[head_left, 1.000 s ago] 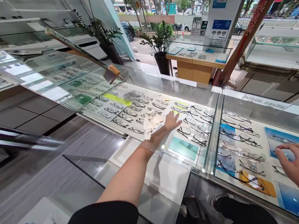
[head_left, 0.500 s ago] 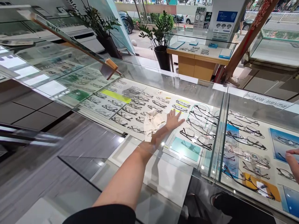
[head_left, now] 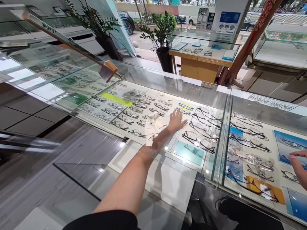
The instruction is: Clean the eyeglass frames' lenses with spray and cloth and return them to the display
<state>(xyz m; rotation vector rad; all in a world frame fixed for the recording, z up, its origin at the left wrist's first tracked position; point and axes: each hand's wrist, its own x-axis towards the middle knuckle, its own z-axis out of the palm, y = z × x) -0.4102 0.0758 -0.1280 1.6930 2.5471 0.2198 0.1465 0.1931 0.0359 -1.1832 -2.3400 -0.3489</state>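
Note:
My left hand (head_left: 176,121) reaches into the glass display case, fingers spread and palm down, with nothing seen in its grip. Just beyond its fingertips lies a pair of eyeglasses (head_left: 182,111) on a yellow-green strip. A crumpled cream cloth (head_left: 153,125) sits left of my wrist, over part of the eyeglass rows. Dark-framed eyeglasses (head_left: 198,142) lie right of the hand. At the right edge, my right hand (head_left: 299,167) is partly cut off. Its thumb and a finger curl together at the tips near a blue card (head_left: 280,140); anything between them is hidden.
A glass divider (head_left: 222,137) separates this section from the right one. A framed mirror (head_left: 64,40) leans over the case at left. A teal card (head_left: 188,151) and an orange card (head_left: 266,190) lie inside. Potted plants (head_left: 165,44) stand beyond.
The view has shifted slightly, so the whole scene sits a little further left. My left hand stays spread at almost the same spot, and my right hand shows a little more.

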